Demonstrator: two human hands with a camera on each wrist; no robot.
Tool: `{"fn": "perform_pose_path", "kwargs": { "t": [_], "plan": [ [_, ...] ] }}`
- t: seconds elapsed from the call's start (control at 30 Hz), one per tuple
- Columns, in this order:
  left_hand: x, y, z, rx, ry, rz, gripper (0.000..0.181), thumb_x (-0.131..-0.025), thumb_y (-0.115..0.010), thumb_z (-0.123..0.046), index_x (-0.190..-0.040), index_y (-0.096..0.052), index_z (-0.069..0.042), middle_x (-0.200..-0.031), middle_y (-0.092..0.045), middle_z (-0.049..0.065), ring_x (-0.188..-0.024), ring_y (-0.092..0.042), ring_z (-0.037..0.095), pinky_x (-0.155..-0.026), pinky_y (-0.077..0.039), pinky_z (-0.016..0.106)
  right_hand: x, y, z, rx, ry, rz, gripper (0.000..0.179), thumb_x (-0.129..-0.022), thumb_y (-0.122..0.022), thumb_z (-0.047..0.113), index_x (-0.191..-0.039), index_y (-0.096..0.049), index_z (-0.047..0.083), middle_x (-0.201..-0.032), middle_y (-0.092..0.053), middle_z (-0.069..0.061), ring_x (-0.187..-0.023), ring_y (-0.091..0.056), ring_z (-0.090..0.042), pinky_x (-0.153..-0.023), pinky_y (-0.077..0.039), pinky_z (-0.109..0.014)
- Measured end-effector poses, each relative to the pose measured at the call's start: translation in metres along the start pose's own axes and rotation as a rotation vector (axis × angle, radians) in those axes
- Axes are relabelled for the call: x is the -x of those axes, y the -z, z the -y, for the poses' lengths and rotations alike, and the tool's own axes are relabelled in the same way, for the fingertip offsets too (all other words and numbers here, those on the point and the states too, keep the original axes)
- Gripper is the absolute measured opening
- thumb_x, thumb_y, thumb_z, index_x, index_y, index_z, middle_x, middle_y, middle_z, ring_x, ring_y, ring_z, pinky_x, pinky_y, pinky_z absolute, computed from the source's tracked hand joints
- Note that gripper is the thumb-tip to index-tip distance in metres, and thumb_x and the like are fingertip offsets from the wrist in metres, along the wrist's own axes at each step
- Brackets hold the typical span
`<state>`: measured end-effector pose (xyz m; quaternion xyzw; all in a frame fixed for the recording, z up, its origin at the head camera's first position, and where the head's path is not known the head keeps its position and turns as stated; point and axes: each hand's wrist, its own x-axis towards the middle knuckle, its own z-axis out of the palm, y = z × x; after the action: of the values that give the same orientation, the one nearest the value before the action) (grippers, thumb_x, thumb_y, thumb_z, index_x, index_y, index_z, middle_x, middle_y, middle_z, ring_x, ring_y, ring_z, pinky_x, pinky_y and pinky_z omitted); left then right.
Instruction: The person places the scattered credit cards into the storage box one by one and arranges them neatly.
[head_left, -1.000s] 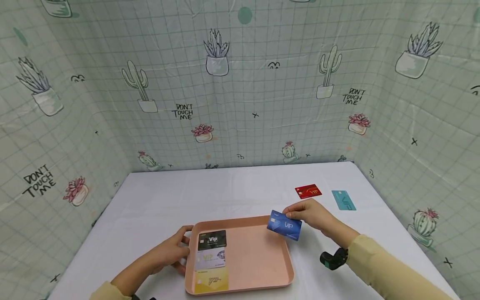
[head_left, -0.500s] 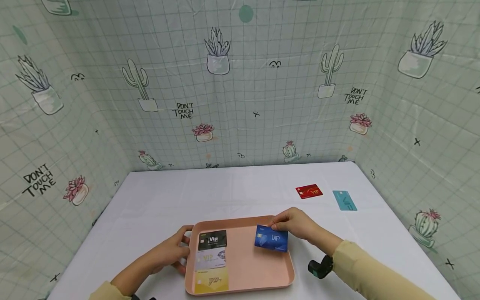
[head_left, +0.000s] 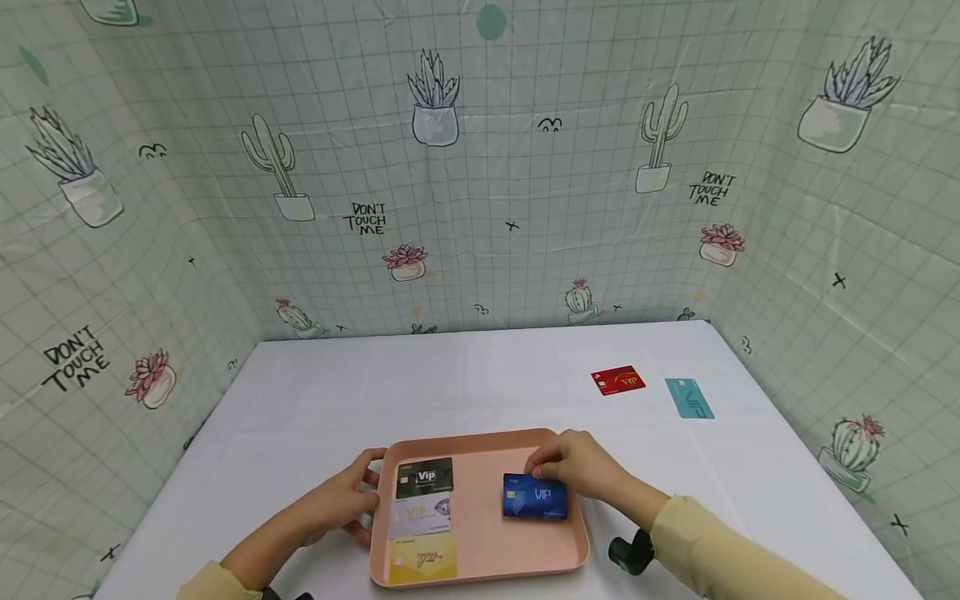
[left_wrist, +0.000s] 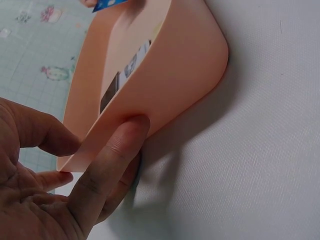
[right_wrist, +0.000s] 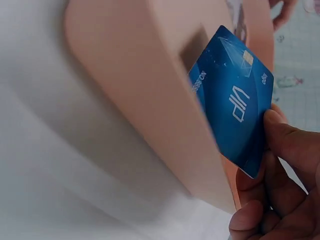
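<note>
Over tray's (head_left: 480,542) R half, R hand (head_left: 587,468) pinches blue card (head_left: 535,502) ("VIP", "logo") by top edge. L hand (head_left: 343,502), fingers apart, touches tray's L side. In tray, L col.: blk card (head_left: 425,480) "Vip", silver card (head_left: 422,514) "VIP", yellow card (head_left: 422,560), script unclear. Beyond, on surface (head_left: 375,383): red card (head_left: 618,380) & teal card (head_left: 690,399), both "VIP". Backdrop (head_left: 465,183): "DON'T TOUCH ME".

The person's clothing is a long-sleeved garment in plain pale yellow. The right sleeve (head_left: 723,546) is loose and softly creased, its cuff ending short of the bare right hand (head_left: 585,467); a compact black wrist device (head_left: 632,552) with a rounded end shows beside that cuff. The left sleeve (head_left: 217,583), of matching colour, is largely cropped by the frame, behind the bare left hand (head_left: 348,500).
</note>
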<state>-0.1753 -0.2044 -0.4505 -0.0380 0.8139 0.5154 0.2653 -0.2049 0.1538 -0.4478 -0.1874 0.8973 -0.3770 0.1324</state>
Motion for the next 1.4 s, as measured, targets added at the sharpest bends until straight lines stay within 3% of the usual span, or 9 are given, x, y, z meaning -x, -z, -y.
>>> {"fn": "perform_pose_path", "kwargs": {
  "t": [0.27,0.37,0.5,0.6,0.83,1.4],
  "plan": [
    [-0.001,-0.001,0.0,-0.007,0.005,-0.007,0.08,-0.082,-0.055,0.005,-0.157,-0.029,-0.008,-0.124,-0.047,0.021,-0.082,-0.066,0.026,-0.056,-0.063,0.041,0.006,-0.009,0.002,0.121,0.081,-0.005,0.01,-0.09,-0.074,0.005,-0.09,-0.082,0.01,-0.087,-0.078,0.001,-0.085,-0.068,-0.014,-0.082,-0.063,-0.045],
    [-0.001,-0.001,0.0,-0.007,0.004,-0.003,0.08,-0.083,-0.055,0.005,-0.157,-0.029,-0.008,-0.124,-0.046,0.021,-0.082,-0.067,0.026,-0.056,-0.063,0.041,0.008,-0.012,0.002,0.153,0.11,-0.003,0.011,-0.089,-0.074,0.004,-0.088,-0.082,0.011,-0.085,-0.078,0.002,-0.082,-0.069,-0.012,-0.079,-0.063,-0.041],
    [-0.001,-0.001,0.0,-0.004,0.007,-0.006,0.08,-0.082,-0.055,0.006,-0.157,-0.029,-0.008,-0.124,-0.047,0.021,-0.082,-0.066,0.026,-0.056,-0.064,0.042,0.01,-0.017,0.0,0.229,0.146,-0.03,0.01,-0.087,-0.078,0.008,-0.084,-0.083,0.016,-0.081,-0.078,0.008,-0.08,-0.068,-0.006,-0.076,-0.06,-0.033],
    [0.0,-0.001,0.0,-0.008,0.007,-0.006,0.08,-0.082,-0.055,0.005,-0.157,-0.029,-0.008,-0.124,-0.048,0.022,-0.082,-0.066,0.026,-0.056,-0.063,0.041,0.012,-0.02,-0.002,0.278,0.163,-0.053,0.01,-0.086,-0.081,0.013,-0.082,-0.083,0.022,-0.08,-0.077,0.012,-0.079,-0.067,-0.002,-0.079,-0.054,-0.034],
    [0.0,-0.001,0.001,-0.004,-0.008,0.013,0.08,-0.083,-0.055,0.004,-0.157,-0.027,-0.006,-0.125,-0.048,0.023,-0.083,-0.066,0.026,-0.057,-0.063,0.041,0.018,-0.023,-0.007,0.27,0.174,0.008,0.004,-0.085,-0.083,0.023,-0.081,-0.083,0.025,-0.077,-0.075,0.019,-0.082,-0.057,-0.002,-0.075,-0.028,-0.036],
    [0.0,0.0,0.0,0.008,-0.003,0.014,0.08,-0.083,-0.055,0.004,-0.157,-0.026,-0.006,-0.127,-0.046,0.024,-0.084,-0.066,0.027,-0.058,-0.064,0.042,0.019,-0.022,-0.008,0.318,0.191,0.039,0.007,-0.083,-0.084,0.021,-0.082,-0.084,0.029,-0.076,-0.074,0.022,-0.087,-0.053,-0.005,-0.08,-0.03,-0.039]
  ]
}}
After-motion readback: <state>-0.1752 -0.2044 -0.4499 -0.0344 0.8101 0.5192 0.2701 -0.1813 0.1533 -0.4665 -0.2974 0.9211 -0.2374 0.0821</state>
